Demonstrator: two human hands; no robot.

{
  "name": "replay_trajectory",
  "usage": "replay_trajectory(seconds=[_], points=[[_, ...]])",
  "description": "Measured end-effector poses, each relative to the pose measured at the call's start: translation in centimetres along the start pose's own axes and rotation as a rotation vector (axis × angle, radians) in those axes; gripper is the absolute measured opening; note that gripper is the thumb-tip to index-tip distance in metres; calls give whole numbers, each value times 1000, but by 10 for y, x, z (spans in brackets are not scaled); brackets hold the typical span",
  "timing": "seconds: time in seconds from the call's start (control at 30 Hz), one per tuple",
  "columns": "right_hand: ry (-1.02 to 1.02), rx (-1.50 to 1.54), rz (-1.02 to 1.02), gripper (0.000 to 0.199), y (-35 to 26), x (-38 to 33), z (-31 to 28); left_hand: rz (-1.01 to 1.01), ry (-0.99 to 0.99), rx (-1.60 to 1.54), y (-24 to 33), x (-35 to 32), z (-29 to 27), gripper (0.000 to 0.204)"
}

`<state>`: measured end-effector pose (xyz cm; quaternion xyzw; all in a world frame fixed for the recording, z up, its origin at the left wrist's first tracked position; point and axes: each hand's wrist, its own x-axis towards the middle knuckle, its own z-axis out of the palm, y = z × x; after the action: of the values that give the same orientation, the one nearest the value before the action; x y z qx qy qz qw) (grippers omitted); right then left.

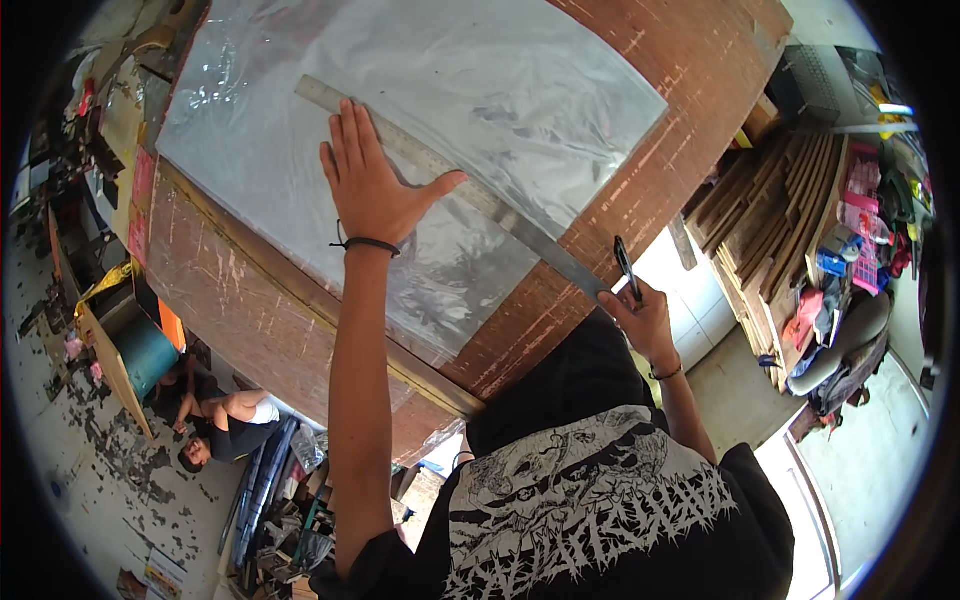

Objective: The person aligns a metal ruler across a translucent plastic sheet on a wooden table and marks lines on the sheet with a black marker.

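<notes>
Hands well apart. Left hand [375,195]: spread flat, fingers forward, thumb out to the right and lying over a long metal ruler [540,245]; it grips nothing. Right hand [640,318]: lower and further right, fingers curled round a black pen [624,262], which points up out of the grip. Its thumb meets the near end of the ruler; whether it also pinches the ruler, cannot tell.

Ruler runs on a slant between the hands, its far end beyond the left fingertips. Dark cord bracelet [368,243] on the left wrist. Black T-shirt [590,510] with pale print, behind both hands.

Under the left hand and most of the ruler: glossy translucent plastic sheet [520,90], slightly wrinkled, lying on a scuffed brown table [240,260]. The right hand is at the table's edge, just outside the sheet.

Further off, right of the right hand: stacked brown wooden strips [770,215], then a pink plastic basket [864,200]. Well left of the left hand, lower down: teal cylinder [145,355] and a seated person [238,432] in dark top.
</notes>
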<state>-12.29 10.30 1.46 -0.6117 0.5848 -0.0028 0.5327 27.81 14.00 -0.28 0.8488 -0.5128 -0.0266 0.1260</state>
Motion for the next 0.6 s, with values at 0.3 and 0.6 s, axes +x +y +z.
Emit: replay_trajectory(seconds=[0.3,0.6], points=[[-9,35,-35,49,-3,-2,1,7,8,24,1,-1,-5,143],[5,-9,-37,53,0,-5,1,68,99,21,0,-2,0,133]])
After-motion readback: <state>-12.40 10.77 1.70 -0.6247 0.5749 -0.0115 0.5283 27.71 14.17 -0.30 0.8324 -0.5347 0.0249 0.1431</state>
